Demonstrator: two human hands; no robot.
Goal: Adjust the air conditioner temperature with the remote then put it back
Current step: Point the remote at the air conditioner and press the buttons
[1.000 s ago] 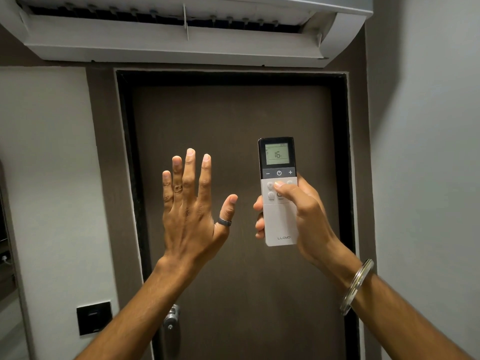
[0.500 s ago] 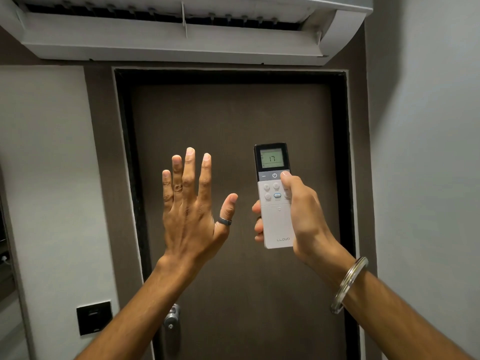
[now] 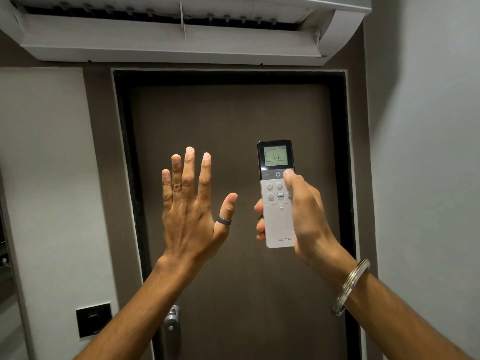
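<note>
My right hand (image 3: 309, 216) grips a white remote (image 3: 278, 224) upright in front of the brown door, right of centre. Its dark top holds a lit screen reading 17, and my thumb rests on the button at the right of the dark strip below the screen. My left hand (image 3: 192, 211) is raised beside it, palm forward, fingers spread, holding nothing. The white air conditioner (image 3: 166, 48) hangs on the wall above the door, its flap open.
A brown door (image 3: 233, 126) in a black frame fills the middle, with a metal handle (image 3: 172, 318) low down. A black switch plate (image 3: 94, 319) sits on the left wall. A grey wall (image 3: 426, 152) stands close on the right.
The remote's reading went from 16 to 17. My right thumb slid up from the lower white buttons to the right button of the dark strip. The remote dropped slightly. The left hand stayed still.
</note>
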